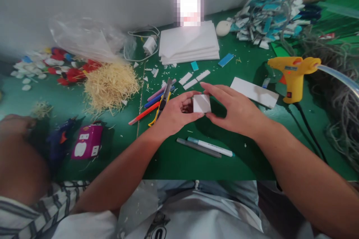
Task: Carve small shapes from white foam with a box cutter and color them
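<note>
A small white square block [202,104], perhaps foam board, is held above the green table between both hands. My left hand [178,110] grips its left side, thumb along the lower edge and fingers curled behind. My right hand [238,106] curves round the right side, with thumb and fingertips at the lower and upper corners. Part of the block's back is hidden by fingers. Beside my left wrist lie a yellow utility knife [167,95], a red marker [144,114] and a blue marker [154,99]. A white marker [213,147] and a grey pen [198,147] lie below the hands.
White foam sheets [189,43] are stacked at the back. A white strip [255,92] and yellow glue gun [294,74] with its cord are on the right. Wood shavings [110,86], a purple box [87,142] and another person's arm [22,149] are left. Scraps [269,18] pile back right.
</note>
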### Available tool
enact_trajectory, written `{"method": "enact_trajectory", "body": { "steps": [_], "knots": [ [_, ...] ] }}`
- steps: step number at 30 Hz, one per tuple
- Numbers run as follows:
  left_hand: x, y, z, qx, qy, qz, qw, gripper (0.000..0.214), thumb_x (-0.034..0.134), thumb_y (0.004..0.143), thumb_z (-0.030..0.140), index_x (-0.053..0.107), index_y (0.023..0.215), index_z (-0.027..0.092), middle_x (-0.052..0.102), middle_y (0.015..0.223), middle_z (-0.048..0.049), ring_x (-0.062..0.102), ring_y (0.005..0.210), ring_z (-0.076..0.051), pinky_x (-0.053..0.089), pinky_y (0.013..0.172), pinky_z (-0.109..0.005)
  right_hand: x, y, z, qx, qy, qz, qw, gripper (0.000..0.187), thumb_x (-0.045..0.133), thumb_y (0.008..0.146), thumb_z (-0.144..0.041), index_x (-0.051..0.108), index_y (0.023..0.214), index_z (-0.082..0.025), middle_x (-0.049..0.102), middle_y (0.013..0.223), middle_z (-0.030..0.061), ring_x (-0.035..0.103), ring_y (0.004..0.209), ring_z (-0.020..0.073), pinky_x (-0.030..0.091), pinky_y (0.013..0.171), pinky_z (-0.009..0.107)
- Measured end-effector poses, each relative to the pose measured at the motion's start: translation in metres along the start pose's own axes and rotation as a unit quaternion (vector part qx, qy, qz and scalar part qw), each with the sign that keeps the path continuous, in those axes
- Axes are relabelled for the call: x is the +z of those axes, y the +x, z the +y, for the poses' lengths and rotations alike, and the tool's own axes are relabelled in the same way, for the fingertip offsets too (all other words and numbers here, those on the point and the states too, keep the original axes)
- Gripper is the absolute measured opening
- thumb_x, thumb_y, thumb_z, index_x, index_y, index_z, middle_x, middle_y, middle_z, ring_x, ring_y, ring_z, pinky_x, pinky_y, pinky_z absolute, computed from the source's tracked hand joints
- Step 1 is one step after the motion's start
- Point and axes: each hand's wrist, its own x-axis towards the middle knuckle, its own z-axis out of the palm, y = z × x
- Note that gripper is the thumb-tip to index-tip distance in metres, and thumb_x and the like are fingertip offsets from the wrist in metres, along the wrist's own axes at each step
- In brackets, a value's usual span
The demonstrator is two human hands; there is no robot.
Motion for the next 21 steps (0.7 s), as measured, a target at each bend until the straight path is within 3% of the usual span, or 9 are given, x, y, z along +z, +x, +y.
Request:
{"method": "enact_trajectory", "body": {
  "steps": [3,6,10,12,15,18,21],
  "knots": [
    [-0.001,-0.002,0.001,0.032,0.101,0.04,0.994,0.058,0.086,0.072,0.028,0.069,0.126,0.017,0.079,0.1,-0.0044,0.073,0.085,-0.018,0.062,0.08,-0.03,-0.005,0.0,0.0,0.098,-0.108,-0.006,0.989,0.068,0.07,0.086,-0.034,0.058,0.148,-0.009,0.069,0.138,0.0217,0.068,0.121,0.037,0.059,0.1,0.053],
    [-0.001,-0.003,0.001,0.073,0.223,0.078,0.969,0.053,0.085,0.076,0.023,0.07,0.127,0.02,0.078,0.098,-0.0014,0.069,0.076,-0.015,0.06,0.075,-0.027,-0.012,-0.001,-0.003,0.219,-0.215,-0.026,0.951,0.072,0.077,0.082,-0.047,0.064,0.141,-0.007,0.068,0.136,0.0257,0.066,0.121,0.0439,0.057,0.099,0.06],
    [-0.002,-0.003,-0.002,0.127,0.322,0.081,0.935,0.052,0.082,0.083,0.023,0.066,0.133,0.02,0.077,0.104,-0.0029,0.07,0.08,-0.016,0.061,0.079,-0.029,-0.016,-0.001,-0.012,0.278,-0.26,-0.087,0.921,0.069,0.07,0.088,-0.048,0.064,0.139,-0.001,0.068,0.135,0.0299,0.064,0.125,0.0471,0.054,0.102,0.063],
    [-0.004,-0.004,-0.004,0.161,0.35,0.063,0.921,0.051,0.081,0.085,0.023,0.065,0.134,0.019,0.076,0.108,-0.005,0.07,0.086,-0.017,0.061,0.083,-0.032,-0.012,-0.001,-0.014,0.282,-0.256,-0.1,0.919,0.066,0.065,0.092,-0.045,0.062,0.138,0.003,0.065,0.138,0.0328,0.063,0.127,0.0476,0.052,0.104,0.063],
    [-0.006,-0.008,-0.005,0.19,0.391,0.033,0.9,0.047,0.079,0.087,0.025,0.065,0.132,0.02,0.071,0.119,-0.0083,0.07,0.107,-0.023,0.059,0.097,-0.038,-0.002,-0.002,-0.007,0.222,-0.214,-0.104,0.946,0.058,0.059,0.096,-0.036,0.061,0.142,-0.002,0.06,0.149,0.0297,0.057,0.138,0.0443,0.049,0.111,0.062],
    [-0.008,-0.009,-0.006,0.191,0.435,0.01,0.88,0.047,0.078,0.089,0.029,0.066,0.134,0.023,0.067,0.128,-0.0091,0.065,0.123,-0.028,0.053,0.109,-0.046,0.005,-0.002,0.01,0.156,-0.177,-0.084,0.968,0.05,0.048,0.098,-0.024,0.06,0.144,-0.008,0.058,0.156,0.0236,0.052,0.147,0.0385,0.04,0.121,0.064],
    [-0.006,-0.006,-0.008,0.201,0.456,-0.006,0.867,0.05,0.076,0.092,0.034,0.064,0.14,0.023,0.065,0.134,-0.0113,0.061,0.129,-0.03,0.05,0.113,-0.05,0.003,-0.002,0.021,0.158,-0.185,-0.019,0.97,0.048,0.044,0.097,-0.02,0.064,0.14,-0.009,0.059,0.156,0.0213,0.049,0.149,0.0398,0.035,0.123,0.069]
  ]
}}
